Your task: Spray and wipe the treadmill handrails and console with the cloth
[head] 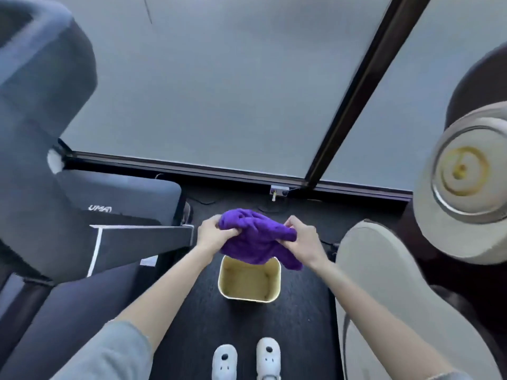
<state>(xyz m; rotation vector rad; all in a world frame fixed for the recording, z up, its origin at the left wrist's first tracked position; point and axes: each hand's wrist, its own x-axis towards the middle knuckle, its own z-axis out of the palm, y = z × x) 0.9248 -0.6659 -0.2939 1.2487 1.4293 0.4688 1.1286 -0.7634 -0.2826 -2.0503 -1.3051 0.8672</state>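
Cloth: we see one purple cloth (pixel 256 238), bunched, held up directly above the bin, its lower right corner hanging past the bin's far rim.
Left hand: our left hand (pixel 212 233) grips the cloth's left end, fingers curled into the fabric, so the fingertips are buried.
Right hand: our right hand (pixel 299 237) pinches the cloth's right end; its fingertips are likewise lost in the folds.
Bin: one pale yellow bin (pixel 275 283) stands on the dark floor; the cloth covers its far edge, and we make out nothing inside it.
Treadmill: one dark machine (pixel 46 149) stands left of the bin, blurred and cut off by the frame; its console face and handrails are not readable, only a small white logo.
Grey machine: right of the bin stands one beige piece of equipment (pixel 384 283) with a round part above, smeared and cut off.
Shoes: two white shoes (pixel 247 357) show on our side of the bin, partly cropped.
Sleeves: two grey sleeves (pixel 109 349), both cut by the edge.
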